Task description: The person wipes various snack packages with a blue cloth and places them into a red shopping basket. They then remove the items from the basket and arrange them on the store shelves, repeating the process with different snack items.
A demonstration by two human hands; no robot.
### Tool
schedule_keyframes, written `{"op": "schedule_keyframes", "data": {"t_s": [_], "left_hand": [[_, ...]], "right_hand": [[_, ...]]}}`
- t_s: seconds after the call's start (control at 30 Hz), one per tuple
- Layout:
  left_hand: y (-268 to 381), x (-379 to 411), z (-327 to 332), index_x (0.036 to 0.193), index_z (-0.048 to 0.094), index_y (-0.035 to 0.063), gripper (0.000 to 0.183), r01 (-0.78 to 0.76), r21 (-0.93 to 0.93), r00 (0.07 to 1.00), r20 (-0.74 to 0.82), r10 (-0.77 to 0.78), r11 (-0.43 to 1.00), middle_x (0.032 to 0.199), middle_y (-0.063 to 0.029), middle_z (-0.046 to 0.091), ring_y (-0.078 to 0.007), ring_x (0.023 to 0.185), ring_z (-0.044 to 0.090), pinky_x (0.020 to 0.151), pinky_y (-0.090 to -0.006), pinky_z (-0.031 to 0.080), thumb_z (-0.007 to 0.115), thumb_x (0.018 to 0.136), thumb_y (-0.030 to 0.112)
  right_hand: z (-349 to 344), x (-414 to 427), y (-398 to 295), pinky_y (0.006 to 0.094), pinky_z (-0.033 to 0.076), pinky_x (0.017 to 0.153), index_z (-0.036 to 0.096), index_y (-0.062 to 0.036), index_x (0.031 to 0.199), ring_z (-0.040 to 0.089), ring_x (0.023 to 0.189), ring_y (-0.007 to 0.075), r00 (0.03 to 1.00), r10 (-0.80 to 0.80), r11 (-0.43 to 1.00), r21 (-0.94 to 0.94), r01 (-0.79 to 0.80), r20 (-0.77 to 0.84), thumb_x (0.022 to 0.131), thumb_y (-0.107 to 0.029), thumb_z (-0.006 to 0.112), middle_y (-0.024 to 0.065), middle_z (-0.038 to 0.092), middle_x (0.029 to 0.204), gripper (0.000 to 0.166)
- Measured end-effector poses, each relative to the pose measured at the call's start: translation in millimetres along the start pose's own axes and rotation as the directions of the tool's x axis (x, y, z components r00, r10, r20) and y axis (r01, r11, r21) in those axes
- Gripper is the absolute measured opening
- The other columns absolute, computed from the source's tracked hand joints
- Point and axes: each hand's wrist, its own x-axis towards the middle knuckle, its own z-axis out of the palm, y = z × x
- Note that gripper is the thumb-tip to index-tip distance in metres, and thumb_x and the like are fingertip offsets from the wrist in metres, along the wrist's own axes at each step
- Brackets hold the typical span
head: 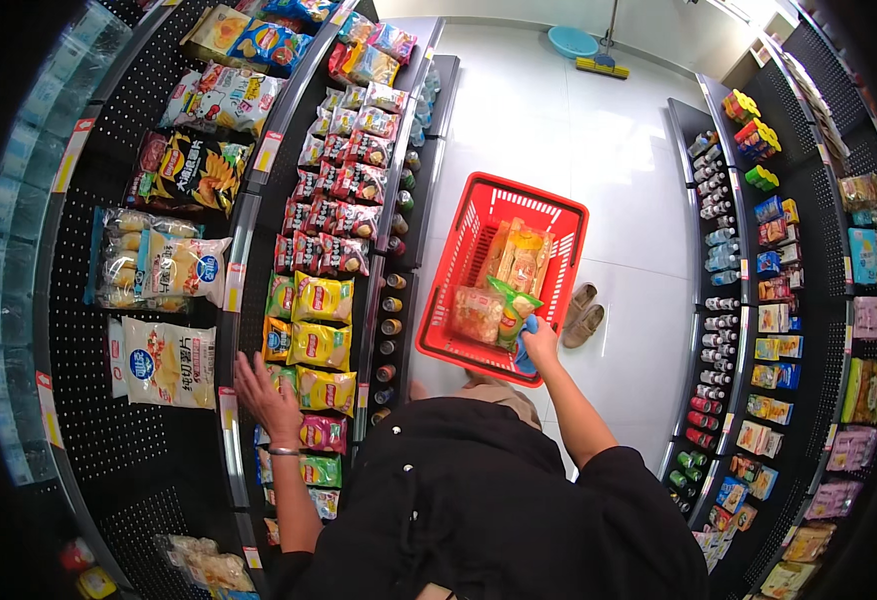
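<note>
My left hand [264, 391] is at the snack shelf with its fingers apart and nothing held. It hovers over or rests by the shelf's front edge, though contact cannot be told. Large white potato chip bags [170, 364] lie to its left, and yellow chip bags [324, 388] stand in rows to its right. Before me is a red plastic shopping basket [429, 330]. At its near right side, my right hand [540, 346] is closed around a blue piece [526, 360], perhaps a handle grip. Inside are packaged bread [525, 259], a clear pack [477, 313] and a green chip bag [512, 309].
Bottles and cans [391, 327] line the lowest left shelf. Across the tiled aisle [622, 202] runs another shelf with bottles [722, 255] and boxed snacks [780, 319]. A pair of shoes [582, 316] shows beside the basket. A blue basin [573, 42] and mop [602, 67] are beyond.
</note>
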Motion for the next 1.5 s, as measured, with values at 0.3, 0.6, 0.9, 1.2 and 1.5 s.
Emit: {"op": "schedule_keyframes", "data": {"t_s": [0.3, 0.6, 0.9, 1.2, 1.5], "left_hand": [[28, -93, 20, 0.13, 0.047, -0.0003, 0.061, 0.079, -0.265, 0.902, 0.429, 0.044, 0.961, 0.148, -0.0245, 0.031, -0.0441, 0.134, 0.032, 0.109, -0.05, 0.03, 0.07, 0.075, 0.01], [60, -133, 25, 0.122, 0.052, 0.0041, 0.057, 0.05, -0.347, 0.758, 0.624, 0.191, 0.937, 0.143, -0.0212, 0.039, -0.0419, 0.121, 0.047, 0.099, -0.0453, 0.042, 0.078, 0.072, 0.013], [66, -131, 16, 0.125, 0.051, 0.0033, 0.057, 0.064, -0.366, 0.779, 0.6, 0.183, 0.928, 0.142, -0.0216, 0.04, -0.0422, 0.12, 0.048, 0.099, -0.0451, 0.043, 0.076, 0.074, 0.012], [63, -95, 25, 0.13, 0.047, 0.0004, 0.063, 0.08, -0.53, 0.804, 0.534, 0.26, 0.844, 0.143, -0.0228, 0.041, -0.041, 0.129, 0.042, 0.105, -0.0429, 0.038, 0.075, 0.075, 0.011], [78, -43, 18, 0.142, 0.036, 0.0017, 0.088, -0.047, -0.78, 0.879, 0.265, 0.398, 0.624, 0.147, -0.0208, 0.036, -0.0352, 0.138, 0.035, 0.112, -0.0401, 0.031, 0.082, 0.069, 0.021]], "right_hand": [[4, 62, -19, 0.0472, 0.05, 0.081, 0.064, -0.0077, 0.106, 0.064, 0.093, 0.0378, 0.999, -0.022, 0.988, -0.15, 0.026, 0.027, 0.078, -0.022, 0.07, 0.0191, 0.067, 0.098, 0.032], [51, 90, -36, 0.0475, 0.049, 0.087, 0.05, -0.0135, 0.128, 0.058, 0.108, 0.0391, 0.904, -0.303, 0.914, -0.178, 0.365, 0.302, 0.078, -0.007, 0.062, 0.0167, 0.054, 0.127, 0.052], [76, 67, -31, 0.0479, 0.05, 0.076, 0.067, -0.0086, 0.092, 0.064, 0.086, 0.0412, 0.974, -0.1, 0.99, -0.076, 0.118, 0.203, 0.077, -0.01, 0.062, 0.0226, 0.066, 0.086, 0.016], [21, -12, -48, 0.0416, 0.049, 0.075, 0.061, -0.0042, 0.087, 0.063, 0.084, 0.0376, 0.868, -0.483, 0.875, 0.089, 0.475, 0.117, 0.073, 0.002, 0.062, 0.0188, 0.064, 0.084, 0.015], [-82, -113, -187, 0.0409, 0.048, 0.07, 0.061, -0.0022, 0.09, 0.061, 0.081, 0.0383, 0.64, -0.76, 0.648, 0.223, 0.729, 0.117, 0.073, 0.004, 0.061, 0.0178, 0.061, 0.083, 0.018]]}}
